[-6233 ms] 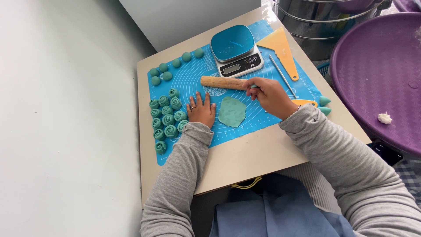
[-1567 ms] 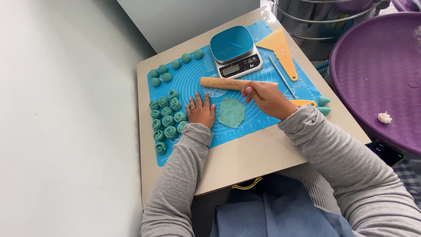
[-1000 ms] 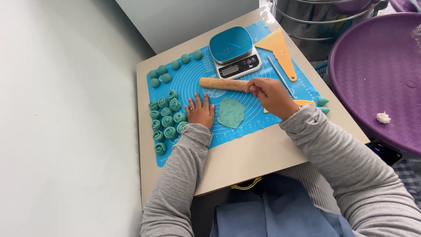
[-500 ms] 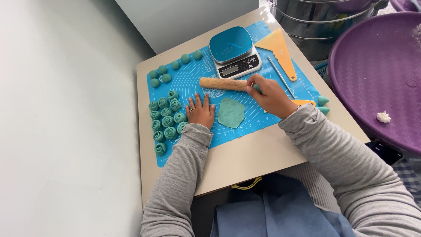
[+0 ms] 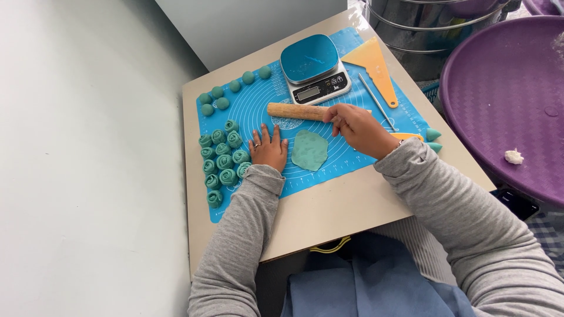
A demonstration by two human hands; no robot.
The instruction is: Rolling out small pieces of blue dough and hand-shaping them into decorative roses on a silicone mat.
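Beige counter (image 5: 329, 208) carries a blue mat (image 5: 346, 155); grey floor at nine o'clock. Right hand (image 5: 358, 128) grip closed on rolling pin (image 5: 294, 110); left hand (image 5: 268, 148) flat, open, beside flattened dough (image 5: 309, 149). Scale (image 5: 313, 68) at twelve.

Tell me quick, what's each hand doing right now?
Left hand: open, flat on the blue silicone mat.
Right hand: closed on the wooden rolling pin.

Blue mat (image 5: 352, 161) with pale circle lines; teal dough (image 5: 309, 150) and rosettes (image 5: 222, 161); tan pin (image 5: 296, 111); purple tray (image 5: 505, 100) at three o'clock.
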